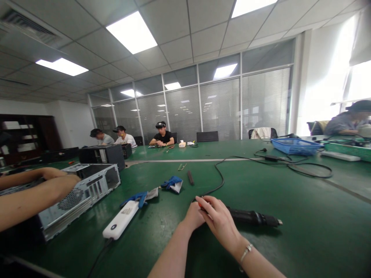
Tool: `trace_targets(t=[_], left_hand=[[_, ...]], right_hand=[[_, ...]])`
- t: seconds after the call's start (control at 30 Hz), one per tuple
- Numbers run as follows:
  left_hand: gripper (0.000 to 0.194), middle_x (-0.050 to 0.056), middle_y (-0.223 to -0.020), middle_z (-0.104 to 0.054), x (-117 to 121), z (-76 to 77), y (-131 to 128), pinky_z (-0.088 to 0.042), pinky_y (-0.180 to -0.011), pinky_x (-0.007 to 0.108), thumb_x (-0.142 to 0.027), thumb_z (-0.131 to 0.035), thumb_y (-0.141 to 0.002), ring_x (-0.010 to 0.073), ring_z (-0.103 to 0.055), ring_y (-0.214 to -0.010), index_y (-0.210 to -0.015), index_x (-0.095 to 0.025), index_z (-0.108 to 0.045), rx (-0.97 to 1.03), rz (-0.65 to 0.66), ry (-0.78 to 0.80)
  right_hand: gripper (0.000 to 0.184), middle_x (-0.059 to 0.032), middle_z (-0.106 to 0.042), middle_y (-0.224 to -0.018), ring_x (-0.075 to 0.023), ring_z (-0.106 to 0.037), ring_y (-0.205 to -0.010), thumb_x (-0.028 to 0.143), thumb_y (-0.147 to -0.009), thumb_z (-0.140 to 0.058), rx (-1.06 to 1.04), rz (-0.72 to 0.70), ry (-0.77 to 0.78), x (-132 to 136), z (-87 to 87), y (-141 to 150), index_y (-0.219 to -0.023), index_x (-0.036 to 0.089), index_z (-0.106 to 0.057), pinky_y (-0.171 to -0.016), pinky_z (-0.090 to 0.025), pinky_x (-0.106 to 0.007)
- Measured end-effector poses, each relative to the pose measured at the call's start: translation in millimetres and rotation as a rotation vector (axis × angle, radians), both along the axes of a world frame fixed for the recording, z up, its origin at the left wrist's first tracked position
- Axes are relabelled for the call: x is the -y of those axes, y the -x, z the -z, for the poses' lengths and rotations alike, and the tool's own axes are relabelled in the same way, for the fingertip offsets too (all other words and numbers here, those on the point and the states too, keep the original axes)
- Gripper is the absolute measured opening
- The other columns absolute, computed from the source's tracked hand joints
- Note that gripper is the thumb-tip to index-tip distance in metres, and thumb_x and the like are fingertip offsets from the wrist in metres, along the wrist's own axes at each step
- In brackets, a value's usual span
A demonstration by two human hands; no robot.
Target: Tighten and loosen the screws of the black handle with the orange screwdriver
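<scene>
The black tool (255, 217) lies at 3 o'clock from the nearer right hand (218, 216), its long axis along this same direction, while the left hand (193, 217) meets the right with bent fingers, whose exact grasp I cannot tell, and at 2 o'clock stands a blue basket (295, 148), contents indistinct.
</scene>
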State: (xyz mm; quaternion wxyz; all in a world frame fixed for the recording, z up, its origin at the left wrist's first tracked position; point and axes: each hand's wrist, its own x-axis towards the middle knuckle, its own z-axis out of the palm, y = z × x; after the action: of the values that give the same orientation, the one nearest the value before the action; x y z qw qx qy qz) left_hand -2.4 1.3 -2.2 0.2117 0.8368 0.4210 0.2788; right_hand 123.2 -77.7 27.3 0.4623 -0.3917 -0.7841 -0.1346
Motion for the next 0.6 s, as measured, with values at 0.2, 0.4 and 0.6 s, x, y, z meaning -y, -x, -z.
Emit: trace_targets(t=[0.2, 0.4, 0.6], left_hand=[[0.02, 0.009, -0.09, -0.07, -0.9, 3.2, 1.9, -0.051, -0.079, 0.027, -0.015, -0.056, -0.077, 0.0221, -0.064, -0.087, -0.092, -0.011, -0.068, -0.012, 0.038, -0.089], [0.026, 0.008, -0.099, -0.071, -5.0, 3.6, 1.2, -0.05, -0.081, 0.028, -0.013, -0.051, -0.08, 0.0226, -0.064, -0.093, -0.1, -0.013, -0.068, -0.031, 0.051, -0.115], [0.02, 0.008, -0.09, -0.072, -2.5, 2.6, 3.2, -0.052, -0.074, 0.027, -0.016, -0.058, -0.073, 0.0224, -0.066, -0.081, -0.089, -0.011, -0.069, 0.0, 0.023, -0.11]], right_hand=[[0.054, -0.0095, -0.06, -0.115, -0.0203, -0.059, -0.102, 0.007, -0.09, -0.037, -0.017, -0.038, 0.019, -0.6, 1.6, -1.3, -0.14, 0.028, -0.041, -0.084, -0.053, -0.035], [0.044, -0.0112, -0.059, -0.114, -0.0224, -0.059, -0.098, 0.017, -0.093, -0.043, -0.018, 0.0, -0.003, -0.9, -1.9, 1.3, -0.136, 0.027, -0.045, -0.082, -0.054, -0.039], [0.053, -0.0103, -0.06, -0.115, -0.0203, -0.059, -0.102, 0.008, -0.091, -0.037, -0.045, -0.054, 0.038, -0.9, -2.1, -1.3, -0.14, 0.027, -0.039, -0.084, -0.054, -0.035]])
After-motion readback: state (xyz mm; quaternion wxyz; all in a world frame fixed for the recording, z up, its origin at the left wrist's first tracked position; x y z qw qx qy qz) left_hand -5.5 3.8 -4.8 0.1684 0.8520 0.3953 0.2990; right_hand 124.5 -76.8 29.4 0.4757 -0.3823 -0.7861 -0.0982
